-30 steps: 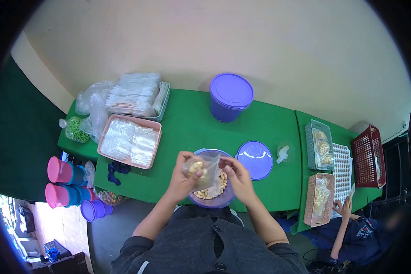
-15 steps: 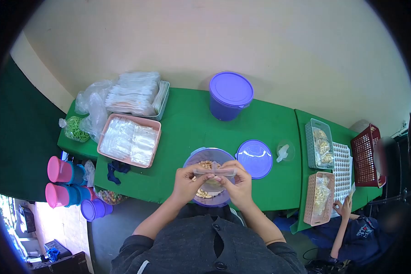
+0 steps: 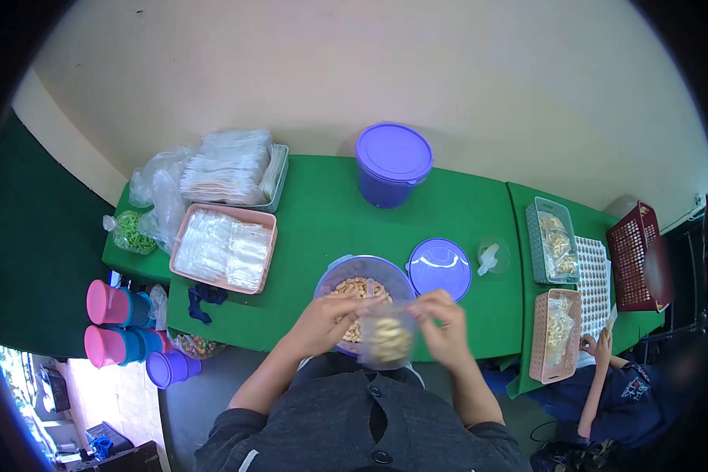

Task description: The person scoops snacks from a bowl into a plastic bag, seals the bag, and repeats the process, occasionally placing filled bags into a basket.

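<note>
A clear plastic bag (image 3: 388, 343) with pale pieces inside hangs between my hands, blurred by motion. My left hand (image 3: 322, 322) is at the bag's left upper edge, its fingers pressed together. On the other side, my right hand (image 3: 444, 321) pinches the bag's right upper corner. Behind the bag stands a purple bowl (image 3: 328, 282) holding many light brown pieces (image 3: 359, 289). A round purple lid (image 3: 440, 270) lies just right of the bowl. Farther right, a white scoop (image 3: 488, 259) rests on a small clear dish.
Baskets of clear bags (image 3: 226, 282) stand left on the green table (image 3: 322, 204). A lidded purple tub (image 3: 394, 165) is at the back. On the right are baskets of filled bags (image 3: 558, 334), a sticker sheet (image 3: 592, 275), a red basket (image 3: 636, 256) and another person's hands (image 3: 598, 346).
The bag, earlier held edge-on above the bowl with both hands close together, now hangs lower with its contents showing. My hands have moved apart, the right one outward.
</note>
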Demonstrator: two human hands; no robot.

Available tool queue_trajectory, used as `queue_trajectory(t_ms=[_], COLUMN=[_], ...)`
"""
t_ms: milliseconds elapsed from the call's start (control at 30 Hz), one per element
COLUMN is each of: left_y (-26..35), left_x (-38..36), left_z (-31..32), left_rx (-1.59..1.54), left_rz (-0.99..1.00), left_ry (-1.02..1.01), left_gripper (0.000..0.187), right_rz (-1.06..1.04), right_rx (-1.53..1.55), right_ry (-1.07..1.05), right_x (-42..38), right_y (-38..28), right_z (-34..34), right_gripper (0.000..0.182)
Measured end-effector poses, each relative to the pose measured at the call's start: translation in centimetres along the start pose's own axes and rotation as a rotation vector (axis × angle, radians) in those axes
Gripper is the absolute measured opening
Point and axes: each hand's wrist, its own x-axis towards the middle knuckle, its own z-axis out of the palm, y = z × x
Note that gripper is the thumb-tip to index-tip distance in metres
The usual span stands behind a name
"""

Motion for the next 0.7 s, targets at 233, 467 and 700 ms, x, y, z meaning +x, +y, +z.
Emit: queue_trajectory(t_ms=[233, 467, 700], left_y=[-17.9, -30.8, -27.1], left_x=[-3.8, -8.7, -5.5], left_z=[-8.2, -12.2, -11.5], left_rx=[0.401, 0.767, 0.885], left_rz=[-0.339, -0.707, -1.015], left_ry=[0.678, 0.598, 0.697], left_gripper=[0.029, 0.086, 0.075], right_rz=[0.589, 0.426, 1.104], right_rx=[0.296, 0.778, -0.458], right_ry=[1.043, 1.833, 1.742], right_x=[-10.2, -22.1, -18.9], right_y=[23.0, 33.4, 27.6], right_z=[-20.2, -27.4, -21.7], right_gripper=[0.019, 0.039, 0.066])
